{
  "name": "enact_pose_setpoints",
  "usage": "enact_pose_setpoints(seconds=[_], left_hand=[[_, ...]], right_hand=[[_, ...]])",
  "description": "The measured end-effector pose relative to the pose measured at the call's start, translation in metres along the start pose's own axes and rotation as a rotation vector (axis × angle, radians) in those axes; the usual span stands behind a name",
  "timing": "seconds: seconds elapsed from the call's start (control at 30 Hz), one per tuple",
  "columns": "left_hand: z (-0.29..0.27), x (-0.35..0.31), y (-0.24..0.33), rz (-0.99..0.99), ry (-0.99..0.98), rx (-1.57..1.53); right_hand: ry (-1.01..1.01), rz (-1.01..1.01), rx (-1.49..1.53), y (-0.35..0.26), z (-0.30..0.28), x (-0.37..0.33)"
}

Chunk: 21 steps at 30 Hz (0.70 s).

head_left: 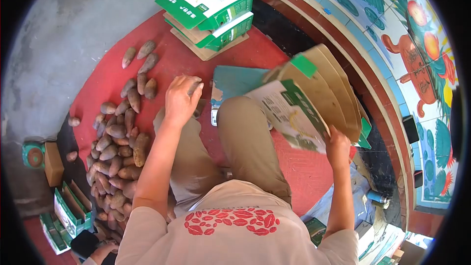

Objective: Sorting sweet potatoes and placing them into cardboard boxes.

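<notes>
Head view: clasping an open green-and-white carton in the right grip. Cannot tell the state of the left grip or contents of the stacked cartons.

R hand grips open ctn, tubers piled at L.

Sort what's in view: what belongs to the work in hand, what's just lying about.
Likely part of the work:
open carton, held in the right hand
teal-topped platform
pile of brown tubers
stacked green-and-white boxes

Apparently just lying about:
small brown box
blue cylinder
</notes>
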<state>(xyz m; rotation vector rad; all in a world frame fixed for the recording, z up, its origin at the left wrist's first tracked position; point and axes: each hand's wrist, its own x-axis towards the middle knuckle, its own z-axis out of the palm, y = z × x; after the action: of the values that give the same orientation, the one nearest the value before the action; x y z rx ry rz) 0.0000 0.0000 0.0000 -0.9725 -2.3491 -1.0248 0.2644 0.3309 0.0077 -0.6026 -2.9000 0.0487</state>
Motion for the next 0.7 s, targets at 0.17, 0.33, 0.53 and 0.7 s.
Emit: enact_pose_setpoints(seconds=[0.17, 0.33, 0.53, 0.7], left_hand=[[-0.003, 0.002, -0.007, 0.000, 0.024, -0.006], [0.002, 0.006, -0.008, 0.005, 0.053, -0.022], [0.000, 0.007, -0.012, -0.027, 0.068, -0.011], [-0.001, 0.008, -0.017, -0.051, 0.089, -0.020]], right_hand=[[0.122, -0.204, 0.059, -0.048, 0.028, 0.072], [0.079, -0.317, 0.028, -0.095, 0.075, 0.137], [0.014, -0.336, 0.011, -0.121, 0.076, 0.158], [-0.072, -0.317, 0.036, -0.121, 0.062, 0.155]])
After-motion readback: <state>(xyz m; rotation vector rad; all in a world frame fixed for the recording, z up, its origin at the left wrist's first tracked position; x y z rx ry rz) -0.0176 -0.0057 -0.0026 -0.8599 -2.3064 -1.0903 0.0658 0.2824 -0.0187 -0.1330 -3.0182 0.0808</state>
